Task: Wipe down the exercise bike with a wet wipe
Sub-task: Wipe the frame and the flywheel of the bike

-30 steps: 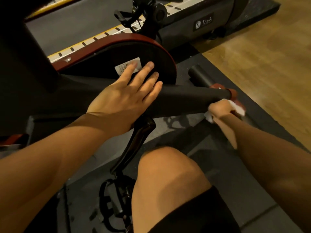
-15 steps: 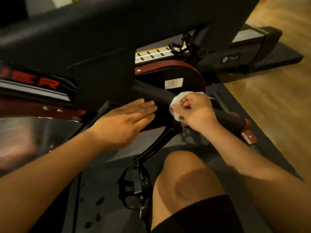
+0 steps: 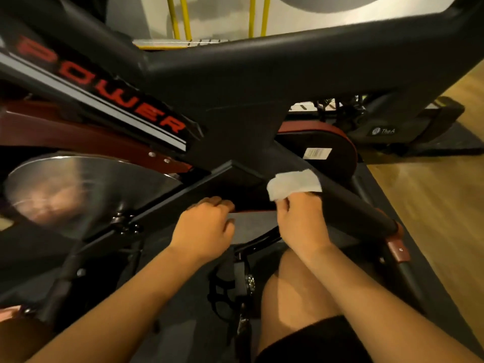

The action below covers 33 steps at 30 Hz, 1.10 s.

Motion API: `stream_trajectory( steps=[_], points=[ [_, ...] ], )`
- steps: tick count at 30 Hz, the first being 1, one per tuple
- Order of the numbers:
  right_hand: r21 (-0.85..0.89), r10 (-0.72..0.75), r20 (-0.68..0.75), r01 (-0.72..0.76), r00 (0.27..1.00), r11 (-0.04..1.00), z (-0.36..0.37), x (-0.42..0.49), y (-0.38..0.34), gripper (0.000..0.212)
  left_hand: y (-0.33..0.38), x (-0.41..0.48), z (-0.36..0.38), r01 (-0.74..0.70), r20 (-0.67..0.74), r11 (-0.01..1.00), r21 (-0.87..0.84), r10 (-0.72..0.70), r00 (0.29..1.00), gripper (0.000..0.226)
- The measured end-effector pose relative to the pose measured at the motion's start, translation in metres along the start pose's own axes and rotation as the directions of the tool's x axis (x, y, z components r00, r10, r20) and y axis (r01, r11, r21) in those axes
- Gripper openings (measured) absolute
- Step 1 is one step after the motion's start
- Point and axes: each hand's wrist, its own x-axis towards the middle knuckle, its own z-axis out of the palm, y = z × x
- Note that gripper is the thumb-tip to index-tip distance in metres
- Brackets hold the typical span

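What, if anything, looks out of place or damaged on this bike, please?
Nothing stands out. The right hand pinches the wet wipe against the black frame tube; the left hand is curled at the frame's lower edge. No spill or damage shows.

The left hand (image 3: 207, 229), right hand (image 3: 301, 221) and forearms (image 3: 125, 302) are bare; black shorts (image 3: 314, 341) end above the knee (image 3: 293, 281).

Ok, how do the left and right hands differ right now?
The right hand pinches the white wet wipe and presses it against the sloping tube of the bike frame. The left hand holds no wipe. The left hand's fingers curl on the frame's lower edge, seemingly bracing, while the right hand works on the tube beside it. Both are in contact with the frame.
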Motion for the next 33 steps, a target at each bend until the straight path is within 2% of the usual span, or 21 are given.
stream_trajectory(
  steps=[2,4,7,8,9,10,11,13,14,15,16,17,19,20,21,22,24,27,28,30,33],
  points=[
    [0.144,0.238,0.065,-0.245,0.969,0.959,0.013,-0.002,-0.014,0.027,-0.019,0.003,-0.008,0.055,0.009,0.991,-0.122,-0.054,0.998,0.037],
    [0.125,0.418,0.132,-0.434,0.899,0.892,0.023,0.005,-0.022,0.028,-0.03,0.009,-0.015,0.08,0.07,0.978,-0.192,-0.068,0.995,0.032],
    [0.265,0.537,0.268,-0.597,0.8,0.757,0.05,0.009,-0.049,0.02,-0.035,0.021,-0.021,0.078,0.07,0.973,-0.217,-0.065,0.995,0.015],
    [0.444,0.54,0.33,-0.633,0.774,0.635,0.062,0.009,-0.055,0.021,-0.036,0.024,-0.023,0.07,0.062,0.968,-0.24,-0.057,0.996,0.013],
    [0.533,0.584,0.403,-0.7,0.704,0.475,0.074,0.008,-0.058,0.025,-0.036,0.026,-0.026,0.06,0.078,0.966,-0.252,-0.042,0.996,0.014],
    [0.513,0.563,0.513,-0.757,0.648,0.403,0.082,0.005,-0.065,0.024,-0.036,0.028,-0.028,0.051,0.113,0.966,-0.252,-0.023,0.993,0.017],
    [0.551,0.572,0.527,-0.765,0.628,0.332,0.086,0.004,-0.066,0.024,-0.037,0.028,-0.031,0.043,0.157,0.967,-0.253,-0.003,0.988,0.018],
    [0.703,0.614,0.512,-0.704,0.601,0.103,0.082,0.005,-0.066,0.029,-0.041,0.029,-0.037,0.056,0.249,0.954,-0.295,0.02,0.968,0.021],
    [0.739,0.643,0.463,-0.667,0.61,0.1,0.074,0.006,-0.061,0.024,-0.044,0.029,-0.04,0.077,0.287,0.939,-0.335,0.024,0.958,0.024],
    [0.756,0.663,0.489,-0.654,0.566,0.0,0.065,0.008,-0.056,0.02,-0.047,0.029,-0.041,0.097,0.308,0.922,-0.375,0.025,0.951,0.025],
    [0.765,0.704,0.428,-0.642,0.567,0.052,0.056,0.008,-0.048,0.019,-0.049,0.03,-0.042,0.106,0.308,0.907,-0.408,0.027,0.951,0.024],
    [0.777,0.751,0.39,-0.629,0.533,0.043,0.05,0.014,-0.049,0.015,-0.052,0.031,-0.042,0.108,0.299,0.898,-0.427,0.028,0.954,0.022],
    [0.778,0.698,0.373,-0.616,0.611,0.124,0.059,0.015,-0.044,0.005,-0.053,0.033,-0.042,0.11,0.288,0.895,-0.432,0.021,0.957,0.02],
    [0.807,0.701,0.445,-0.589,0.558,-0.043,0.067,0.015,-0.047,0.007,-0.052,0.035,-0.042,0.105,0.28,0.902,-0.419,0.019,0.96,0.019],
    [0.816,0.691,0.461,-0.572,0.557,-0.083,0.079,0.014,-0.053,0.013,-0.05,0.036,-0.042,0.095,0.263,0.912,-0.4,0.015,0.965,0.019],
    [0.765,0.661,0.578,-0.599,0.478,-0.236,0.094,0.016,-0.056,0.018,-0.05,0.037,-0.042,0.089,0.246,0.921,-0.378,0.007,0.969,0.018],
    [0.688,0.595,0.678,-0.657,0.431,-0.308,0.115,0.018,-0.074,0.026,-0.049,0.039,-0.041,0.081,0.224,0.932,-0.352,0.001,0.975,0.019],
    [0.634,0.537,0.725,-0.723,0.432,-0.275,0.117,0.019,-0.072,0.024,-0.051,0.04,-0.04,0.065,0.214,0.936,-0.347,0.011,0.977,0.018],
    [0.636,0.558,0.705,-0.739,0.439,-0.222,0.106,0.018,-0.066,0.025,-0.051,0.04,-0.039,0.066,0.209,0.933,-0.355,0.011,0.978,0.017],
    [0.71,0.597,0.636,-0.674,0.488,-0.206,0.087,0.02,-0.047,0.028,-0.052,0.04,-0.038,0.084,0.21,0.919,-0.386,-0.001,0.978,0.016],
    [0.852,0.605,0.493,-0.489,0.625,-0.189,0.047,0.01,-0.036,0.042,-0.051,0.038,-0.035,0.115,0.199,0.893,-0.435,-0.029,0.98,0.016]
  ],
)
